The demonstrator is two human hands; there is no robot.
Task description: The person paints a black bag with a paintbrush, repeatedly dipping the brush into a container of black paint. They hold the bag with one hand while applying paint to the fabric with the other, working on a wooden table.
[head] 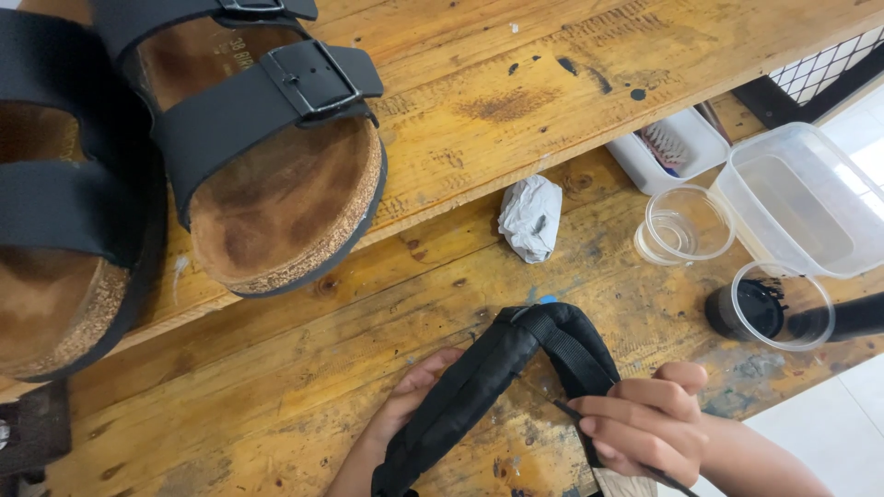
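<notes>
**Black sandal held on edge, thin brush at its strap**

Your left hand (pixel 405 405) cups the black sandal (pixel 497 387) from the far side, fingers curled onto its sole edge, holding it tilted on the lower wooden bench (pixel 276 387). Your right hand (pixel 640 423) pinches a thin brush (pixel 589 428), fingers closed narrow around it, tip against the sandal's strap.

A pair of cork-footbed sandals (pixel 267 184) with black buckled straps sits on the raised wooden shelf (pixel 571 74), upper left. A crumpled white wad (pixel 531 218) lies just below the shelf edge. To the right: a clear plastic cup (pixel 686 225), a cup with black liquid (pixel 769 308) near your right hand, a clear rectangular tub (pixel 801 202), and a white tray (pixel 672 152) holding a bristle brush (pixel 663 145).
</notes>
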